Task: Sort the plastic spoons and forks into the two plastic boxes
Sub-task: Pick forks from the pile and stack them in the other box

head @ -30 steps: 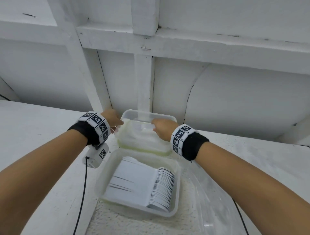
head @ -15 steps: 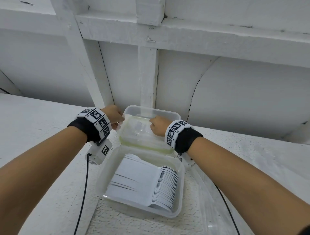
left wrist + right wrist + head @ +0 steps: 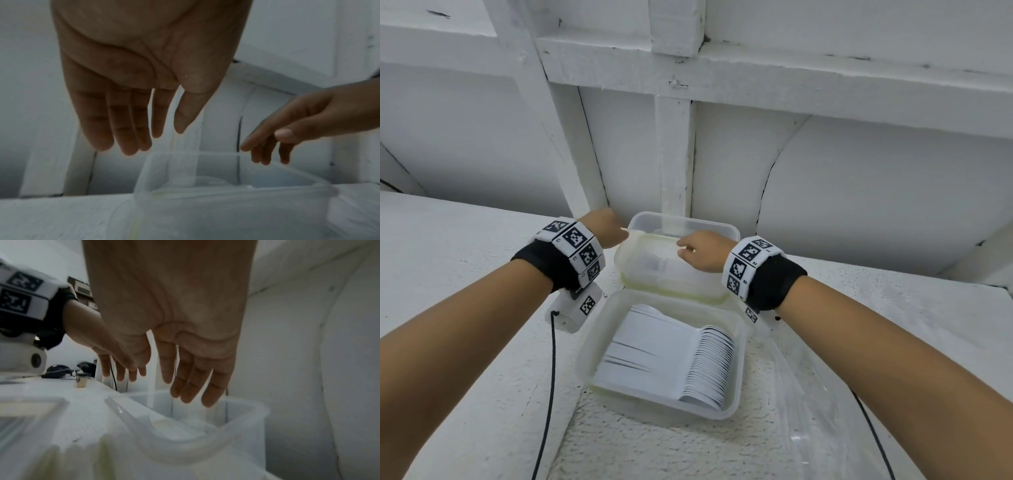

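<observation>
Two translucent plastic boxes stand one behind the other on the white table. The near box (image 3: 740, 370) holds a tidy row of white spoons (image 3: 688, 359). The far box (image 3: 681, 222) sits against the wall, with faint white forks (image 3: 654, 265) showing through it. My left hand (image 3: 606, 233) hovers at its left rim, fingers straight and holding nothing (image 3: 131, 123). My right hand (image 3: 702, 250) hangs over the box's right part, fingers loose and extended (image 3: 185, 369), holding nothing. Its fingertips are just above the rim (image 3: 246, 410).
A white beamed wall (image 3: 674, 154) rises right behind the far box. A crumpled clear plastic bag (image 3: 811, 428) lies at the front right. Black cables (image 3: 551, 377) run down from both wrists. Small dark objects (image 3: 59, 371) sit far off on the table's left.
Both hands held the far box before; now they have let go and their fingers have straightened above it. The near box has not moved.
</observation>
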### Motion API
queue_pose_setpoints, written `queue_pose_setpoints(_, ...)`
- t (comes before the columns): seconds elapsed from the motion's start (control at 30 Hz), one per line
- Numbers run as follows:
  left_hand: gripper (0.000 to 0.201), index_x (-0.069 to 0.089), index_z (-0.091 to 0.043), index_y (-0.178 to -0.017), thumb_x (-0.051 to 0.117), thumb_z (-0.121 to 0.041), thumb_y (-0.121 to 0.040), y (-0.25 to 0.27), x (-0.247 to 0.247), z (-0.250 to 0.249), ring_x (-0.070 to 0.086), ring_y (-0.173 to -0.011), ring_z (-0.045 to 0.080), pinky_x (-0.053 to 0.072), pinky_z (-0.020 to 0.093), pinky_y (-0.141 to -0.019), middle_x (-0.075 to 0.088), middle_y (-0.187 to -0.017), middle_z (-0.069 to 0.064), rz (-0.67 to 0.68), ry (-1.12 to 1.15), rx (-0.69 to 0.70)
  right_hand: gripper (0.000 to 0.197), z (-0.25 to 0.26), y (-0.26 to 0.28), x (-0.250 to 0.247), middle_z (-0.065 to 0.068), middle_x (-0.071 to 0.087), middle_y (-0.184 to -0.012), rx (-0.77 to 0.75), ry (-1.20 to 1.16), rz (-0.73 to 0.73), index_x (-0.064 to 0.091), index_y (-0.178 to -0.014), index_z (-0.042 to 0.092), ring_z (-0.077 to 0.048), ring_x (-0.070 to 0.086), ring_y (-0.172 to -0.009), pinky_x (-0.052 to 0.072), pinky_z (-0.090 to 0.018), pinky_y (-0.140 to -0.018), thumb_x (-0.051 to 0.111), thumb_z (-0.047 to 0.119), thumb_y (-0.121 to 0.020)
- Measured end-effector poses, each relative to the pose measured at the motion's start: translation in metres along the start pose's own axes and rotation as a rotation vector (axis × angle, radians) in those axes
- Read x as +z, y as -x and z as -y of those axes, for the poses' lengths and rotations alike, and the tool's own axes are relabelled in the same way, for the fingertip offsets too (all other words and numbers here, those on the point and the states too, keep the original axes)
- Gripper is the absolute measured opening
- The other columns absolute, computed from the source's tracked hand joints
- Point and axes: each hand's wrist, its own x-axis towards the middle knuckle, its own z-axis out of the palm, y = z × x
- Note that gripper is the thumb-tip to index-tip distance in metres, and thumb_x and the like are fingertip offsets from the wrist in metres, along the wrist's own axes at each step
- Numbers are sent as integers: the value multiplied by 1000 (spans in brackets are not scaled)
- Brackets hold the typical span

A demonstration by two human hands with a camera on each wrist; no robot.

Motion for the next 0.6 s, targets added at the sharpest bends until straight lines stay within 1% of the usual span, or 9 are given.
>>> queue_pose_setpoints(0.03,24,46,-12,-71,46,-19,-93,8,-3,-2,50,-73,24,34,21,-55,52,-83,9,-28,-59,24,43,1,11,-4,-7,41,-145,-10,-7,-16,39,-140,9,-23,36,-134,26,-29,-107,31,25,-102)
queue_pose_setpoints(0.07,21,54,-8,-81,45,-22,-94,17,-4,-5,53,-81,26,38,23,-61,55,-90,11,-43,-103,65,43,2,23,-8,-6,42,-144,-20,-14,-30,39,-140,10,-22,37,-132,26,-28,-106,31,26,-102)
queue_pose_setpoints(0.1,25,61,-6,-99,45,-24,-95,26,-5,-8,55,-95,28,42,26,-72,60,-103,12,-55,-132,106,42,2,35,-11,-6,44,-143,-28,-22,-44,40,-140,10,-21,39,-131,27,-27,-104,32,26,-102)
queue_pose_setpoints(0.17,33,57,-10,-122,46,-28,-96,52,-5,-17,53,-112,27,40,29,-87,61,-119,8,-80,-90,198,42,1,64,-12,-5,47,-139,-38,-32,-78,41,-139,13,-20,43,-126,30,-26,-102,33,28,-101)
queue_pose_setpoints(0.3,27,61,-18,-116,51,-30,-93,116,5,-36,58,-93,16,38,21,-73,62,-96,-4,-89,94,403,39,-8,132,2,-3,56,-126,-34,-53,-165,48,-135,17,-17,52,-114,35,-25,-95,39,30,-99)
queue_pose_setpoints(0.37,22,63,-20,-110,53,-29,-92,146,18,-43,57,-84,10,39,14,-68,63,-92,-6,-78,170,500,38,-14,166,19,-2,59,-122,-23,-91,-177,51,-132,19,-15,55,-105,37,-23,-90,41,31,-98)
queue_pose_setpoints(0.43,20,65,-21,-107,54,-28,-92,171,37,-49,58,-80,3,41,8,-70,65,-91,-7,-42,223,590,36,-21,197,41,-1,60,-119,2,-125,-156,53,-131,20,-12,56,-101,37,-20,-85,43,31,-98)
queue_pose_setpoints(0.53,19,67,-19,-105,56,-25,-91,206,69,-60,59,-79,0,42,7,-70,65,-83,-13,66,256,710,36,-33,236,76,1,62,-116,67,-156,-110,53,-130,21,-9,57,-97,39,-17,-82,42,33,-98)
queue_pose_setpoints(0.6,18,66,-20,-105,56,-25,-91,226,91,-68,57,-75,-9,42,6,-68,61,-77,-17,154,265,754,36,-40,256,98,2,62,-115,124,-172,-87,52,-130,23,-9,57,-96,41,-19,-84,42,34,-98)
